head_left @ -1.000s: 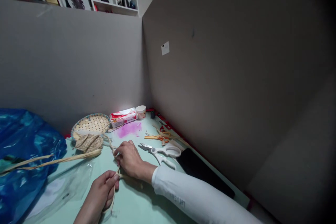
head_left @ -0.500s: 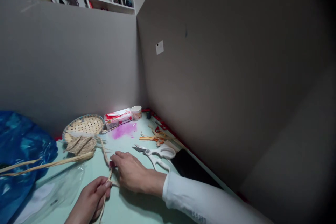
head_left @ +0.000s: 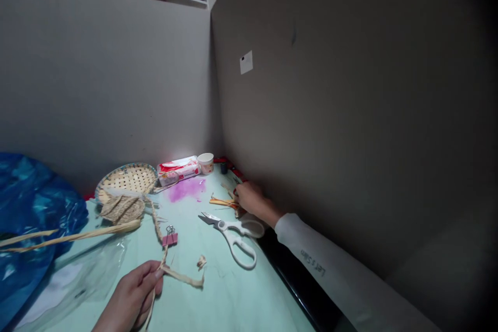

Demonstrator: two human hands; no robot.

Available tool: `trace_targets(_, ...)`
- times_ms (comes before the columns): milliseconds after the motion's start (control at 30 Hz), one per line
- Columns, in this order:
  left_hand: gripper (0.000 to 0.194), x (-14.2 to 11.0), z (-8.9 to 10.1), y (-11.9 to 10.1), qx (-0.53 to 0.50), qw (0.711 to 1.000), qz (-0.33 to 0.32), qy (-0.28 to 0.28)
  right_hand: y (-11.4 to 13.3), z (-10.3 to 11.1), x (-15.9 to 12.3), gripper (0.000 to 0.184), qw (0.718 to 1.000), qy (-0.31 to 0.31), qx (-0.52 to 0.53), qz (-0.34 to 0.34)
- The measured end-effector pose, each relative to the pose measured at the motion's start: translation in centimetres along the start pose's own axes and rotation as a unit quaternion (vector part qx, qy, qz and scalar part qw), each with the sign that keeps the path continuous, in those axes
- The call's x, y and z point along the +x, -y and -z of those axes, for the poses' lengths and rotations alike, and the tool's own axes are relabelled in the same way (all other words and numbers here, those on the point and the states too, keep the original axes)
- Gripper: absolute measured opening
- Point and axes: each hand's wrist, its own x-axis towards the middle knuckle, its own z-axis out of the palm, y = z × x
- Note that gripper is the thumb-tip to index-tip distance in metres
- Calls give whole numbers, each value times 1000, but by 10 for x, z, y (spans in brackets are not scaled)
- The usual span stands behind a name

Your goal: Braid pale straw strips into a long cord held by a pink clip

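My left hand [head_left: 138, 288] pinches a plaited straw cord [head_left: 156, 225] between thumb and fingers near the front of the table. One loose flat strand [head_left: 182, 276] sticks out to the right of the pinch, and another hangs below it. A pink binder clip [head_left: 170, 239] is clamped on the cord just above my fingertips. Away at the right edge, my right hand [head_left: 254, 201] reaches down by a red handle loop [head_left: 235, 192] and orange-tan straw strips [head_left: 222, 202]; its fingertips are mostly hidden. White-handled scissors [head_left: 235, 238] lie with blades parted between the hands.
A coiled straw braid [head_left: 123, 209] lies before a woven basket [head_left: 132, 178]. Behind stand a red-white packet [head_left: 179, 170] and a paper cup [head_left: 206, 164]. Blue plastic [head_left: 35, 202] and a clear bag [head_left: 89, 270] are at left; a black object [head_left: 291, 275] is at right.
My right hand has left the clip on the cord and moved right and away to the straw strips. The clip and loose strand now show. My left hand keeps its pinch.
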Motion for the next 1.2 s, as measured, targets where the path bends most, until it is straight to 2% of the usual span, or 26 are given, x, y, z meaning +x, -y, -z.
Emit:
trace_targets(200,43,-3,-3,-3,9,1000,-6,18,-18,-9,7,30,997,6,82,-10)
trace_targets(367,43,1,-3,-1,22,1000,-4,20,-17,2,9,30,983,-29,184,-2)
trace_targets(500,42,0,-6,-4,26,999,-7,30,1,21,-4,21,954,-31,296,35)
trace_targets(633,40,-3,-10,-11,17,1000,-14,20,29,33,-33,22,909,15,407,90)
trace_targets(733,38,-7,-12,-16,11,1000,-15,19,51,33,-58,27,879,53,460,111)
trace_targets(867,33,-15,-12,-25,4,999,-20,28,76,23,-88,26,829,110,535,119)
trace_targets(933,30,-17,-12,-28,1,999,-20,30,87,16,-102,28,815,128,556,105)
trace_targets(1067,24,-18,-12,-26,-3,999,-24,22,102,-7,-125,26,821,120,550,101)
trace_targets(1200,20,-19,-12,-24,-14,999,-37,4,105,-38,-135,25,838,97,523,124)
